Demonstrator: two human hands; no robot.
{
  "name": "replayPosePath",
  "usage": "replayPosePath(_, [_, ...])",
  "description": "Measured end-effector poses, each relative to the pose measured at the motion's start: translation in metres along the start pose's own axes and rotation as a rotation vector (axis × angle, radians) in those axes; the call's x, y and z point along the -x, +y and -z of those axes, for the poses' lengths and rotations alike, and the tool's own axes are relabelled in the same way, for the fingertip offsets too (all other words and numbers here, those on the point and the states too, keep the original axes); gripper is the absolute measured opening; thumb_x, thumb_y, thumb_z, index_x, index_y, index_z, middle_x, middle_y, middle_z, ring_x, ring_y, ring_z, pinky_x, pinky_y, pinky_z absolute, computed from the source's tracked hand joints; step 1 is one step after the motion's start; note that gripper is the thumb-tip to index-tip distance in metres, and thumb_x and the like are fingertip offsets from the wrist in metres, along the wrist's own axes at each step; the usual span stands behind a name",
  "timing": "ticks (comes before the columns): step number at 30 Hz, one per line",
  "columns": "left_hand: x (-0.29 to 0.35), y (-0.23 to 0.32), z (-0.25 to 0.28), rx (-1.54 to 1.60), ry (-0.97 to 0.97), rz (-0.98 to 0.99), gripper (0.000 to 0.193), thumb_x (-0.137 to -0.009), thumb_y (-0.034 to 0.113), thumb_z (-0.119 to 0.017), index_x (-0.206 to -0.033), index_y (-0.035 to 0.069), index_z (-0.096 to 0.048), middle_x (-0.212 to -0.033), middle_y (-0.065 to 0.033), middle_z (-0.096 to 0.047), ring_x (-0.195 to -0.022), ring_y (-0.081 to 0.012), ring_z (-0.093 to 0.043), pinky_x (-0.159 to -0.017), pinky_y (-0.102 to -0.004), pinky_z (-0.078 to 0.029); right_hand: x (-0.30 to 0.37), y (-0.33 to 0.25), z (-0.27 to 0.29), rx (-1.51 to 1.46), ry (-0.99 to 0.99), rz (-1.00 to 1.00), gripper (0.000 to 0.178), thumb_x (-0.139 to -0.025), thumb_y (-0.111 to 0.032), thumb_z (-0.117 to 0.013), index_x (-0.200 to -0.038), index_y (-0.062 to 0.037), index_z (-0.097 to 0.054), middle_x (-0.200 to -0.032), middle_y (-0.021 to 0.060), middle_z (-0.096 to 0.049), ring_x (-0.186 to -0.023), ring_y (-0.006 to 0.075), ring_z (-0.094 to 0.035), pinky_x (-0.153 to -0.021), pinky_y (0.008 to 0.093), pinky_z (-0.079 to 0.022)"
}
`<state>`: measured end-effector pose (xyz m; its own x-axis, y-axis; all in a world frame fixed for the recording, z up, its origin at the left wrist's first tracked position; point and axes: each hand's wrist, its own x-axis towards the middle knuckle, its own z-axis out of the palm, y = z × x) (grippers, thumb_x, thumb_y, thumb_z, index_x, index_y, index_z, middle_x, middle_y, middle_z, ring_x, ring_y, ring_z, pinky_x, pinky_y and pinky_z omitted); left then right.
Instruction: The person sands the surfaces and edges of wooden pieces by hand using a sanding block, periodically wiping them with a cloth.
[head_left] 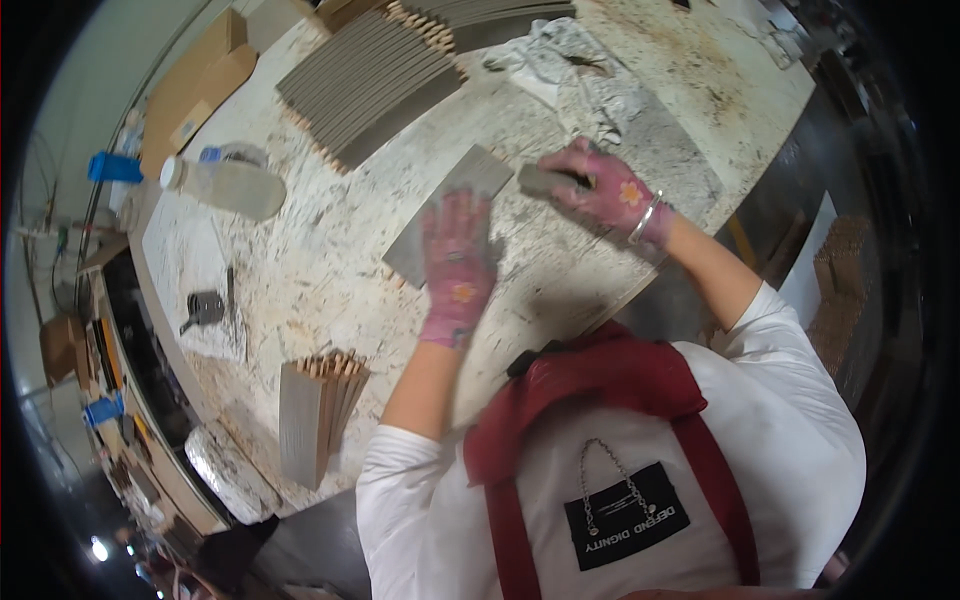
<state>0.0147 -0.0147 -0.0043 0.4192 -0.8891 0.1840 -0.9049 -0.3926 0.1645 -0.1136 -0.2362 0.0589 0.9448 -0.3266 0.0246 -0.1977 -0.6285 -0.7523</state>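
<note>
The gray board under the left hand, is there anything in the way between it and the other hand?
Only the small gray block that the right hand holds. Its end is by a corner of the gray board; I can't tell if they touch. Nothing else visible stands between.

Left hand (458, 255) gloved pink, orange flower (463, 292) on back; right hand (605, 190) pink too, matching flower! Plain grey board (482, 170), darker grey block (541, 180). Bench (330, 230) whitish, brown-speckled. Straps (718, 490) deep red, sleeves (405, 490) white, bangle (645, 218) silvery.
</note>
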Motion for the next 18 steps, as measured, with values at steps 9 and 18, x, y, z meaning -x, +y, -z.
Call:
replayPosePath(9, [0.015, 0.021, -0.028, 0.144, 0.095, 0.073, 0.071, -0.093, 0.042, -0.061, -0.149, 0.003, -0.042, -0.159, -0.0203, -0.036, -0.148, -0.039, -0.031, -0.122, -0.0479, -0.024, -0.091, -0.1, -0.155, 0.297, -0.404, 0.332, 0.03, -0.09, -0.029, -0.064, -0.117, -0.0173, -0.064, -0.11, 0.018, -0.061, -0.102, 0.0363, -0.065, -0.088, 0.0461, -0.054])
replayPosePath(18, [0.01, 0.018, -0.015, 0.241, 0.214, 0.052, 0.065, -0.085, 0.037, -0.073, -0.138, 0.003, -0.056, -0.15, -0.0171, -0.047, -0.139, -0.0361, -0.044, -0.118, -0.0545, -0.029, -0.104, -0.008, -0.02, 0.383, -0.111, 0.113, 0.023, -0.088, -0.019, -0.063, -0.11, -0.0164, -0.071, -0.099, 0.0142, -0.071, -0.091, 0.0332, -0.069, -0.085, 0.0442, -0.056])
